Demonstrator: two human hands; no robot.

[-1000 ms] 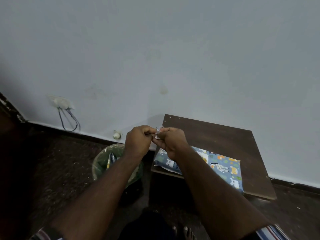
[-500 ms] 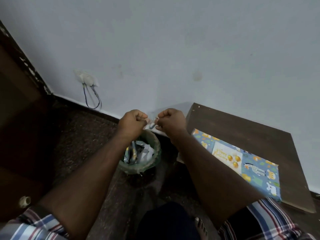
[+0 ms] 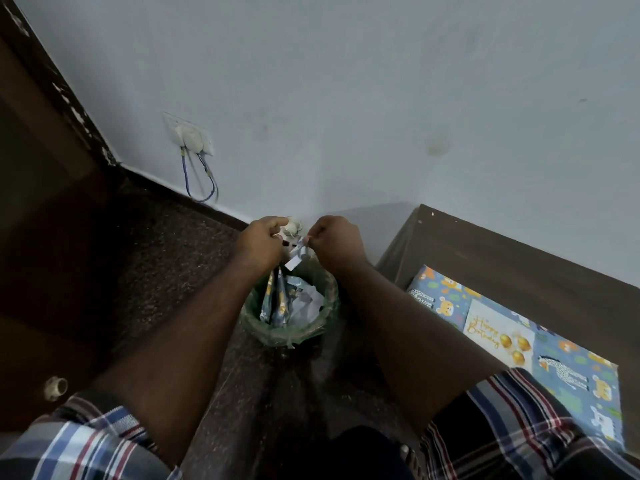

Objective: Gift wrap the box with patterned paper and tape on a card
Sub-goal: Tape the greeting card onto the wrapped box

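**Small scrap held over the bin, wrapped box lying to its right**

A small white scrap of paper or tape (image 3: 294, 260) is pinched by the right hand (image 3: 334, 242), just above the round green-lined waste bin (image 3: 325, 317). The left hand (image 3: 259, 242) is held beside it with fingers curled; whether the scrap is also gripped by it cannot be told. To the right of the bin, the flat box wrapped in blue animal-patterned paper (image 3: 561, 372) is laid on the dark brown wooden surface (image 3: 519, 268), with a white "Happy Birthday" card (image 3: 495, 332) on top.
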